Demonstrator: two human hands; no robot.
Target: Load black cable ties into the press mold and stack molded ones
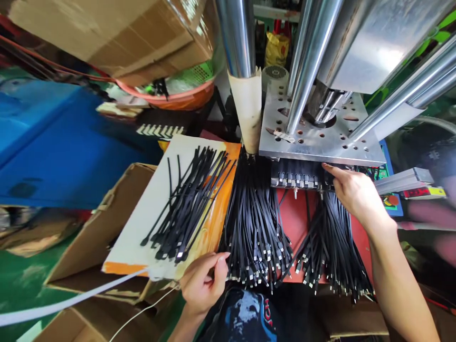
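My right hand point(358, 194) reaches in at the press, its index finger stretched out to the row fixture point(295, 179) just under the metal plate. The other fingers are folded under and partly hidden. Small metal-tipped connectors sit in a line along that fixture. Below my wrist hangs a bundle of black cables point(329, 242) with silver plugs. My left hand point(204, 282) is closed, thumb and index finger close together, beside a larger black cable bundle point(254, 228). Whether anything small is pinched there is hidden. More black cables point(190, 204) lie on a white and orange board point(142, 237) to the left.
Steel columns point(309, 71) rise from the drilled metal plate point(320, 147) overhead. A padded post point(245, 109) stands left of it. Open cardboard boxes point(103, 223) sit at left, beside a blue surface point(53, 142). An orange basin point(178, 97) is behind. A red surface point(295, 223) lies under the cables.
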